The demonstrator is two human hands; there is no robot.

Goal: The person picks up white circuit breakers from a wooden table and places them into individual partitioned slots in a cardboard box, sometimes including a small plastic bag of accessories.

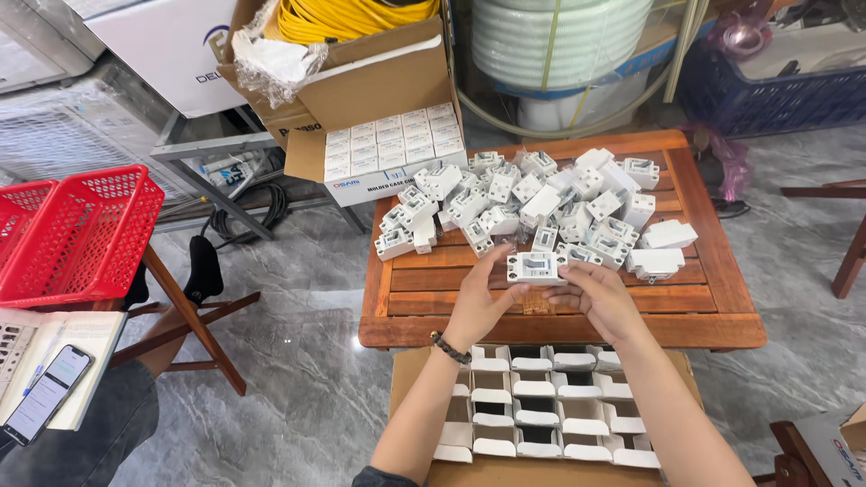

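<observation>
Both hands pinch one white breaker (536, 268) over the wooden table (722, 316) — left hand (478, 307) and right hand (600, 302) fingers on its ends. Loose pile (541, 203) looks untouched; small open boxes (541, 406) below look empty — early stage, I'd say.

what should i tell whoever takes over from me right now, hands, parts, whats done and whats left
Left hand and right hand: both hold one white breaker between them, fingers on its two ends, above the near edge of the wooden table.
Parts: a loose pile of white breakers lies across the far half of the table. A carton of small open white boxes sits just below the hands.
Done: the small boxes stand open in rows; whether any is filled cannot be told.
Left: the pile on the table is large, and the held breaker is not in a box yet.
</observation>
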